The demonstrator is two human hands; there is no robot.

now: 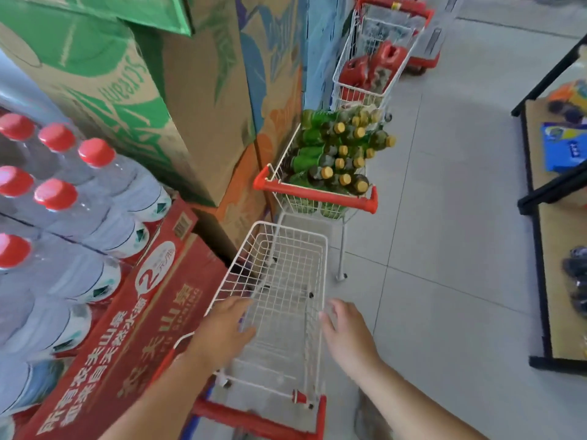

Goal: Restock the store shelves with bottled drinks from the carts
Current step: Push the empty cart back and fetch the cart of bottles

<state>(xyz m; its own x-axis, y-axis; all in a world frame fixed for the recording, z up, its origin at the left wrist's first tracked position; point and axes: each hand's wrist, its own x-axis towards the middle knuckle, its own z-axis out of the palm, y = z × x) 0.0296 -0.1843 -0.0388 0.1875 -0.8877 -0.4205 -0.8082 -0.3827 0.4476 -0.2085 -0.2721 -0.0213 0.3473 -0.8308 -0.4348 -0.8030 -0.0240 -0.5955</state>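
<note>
Your left grip (pixel 225 325) lies over the left rim of the near cart (pixel 287 271), fingers apart and nearly straight, reaching down inside the wire wall without closing round it. Your right grip (pixel 346 331) is at the right rim, fingers also apart and relaxed; their tips are blurred, so you cannot tell whether they touch the wire or hang just beside it. Neither grip holds a bottle. The floor shows through the cart's white mesh, and its red handle (pixel 254 420) sits close below your forearms. On the left the cart runs just beside a red carton (pixel 127 328), with shrink-wrapped water bottles (pixel 79 192) with red caps stacked on top of it and tall cardboard boxes (pixel 190 106) behind, so that side is tight. Straight ahead, the far rim stands near the red handle of a second cart (pixel 314 195), which is piled with the green bottles (pixel 336 147) with yellow caps lying on their sides. Beyond it, against the same wall, is a third cart (pixel 359 90) carrying red jugs (pixel 359 69). To the right, pale tiled floor (pixel 444 217) gives you wide open room, running across to a black-framed shelf (pixel 540 281) at the far right edge, well apart from the carts.
</note>
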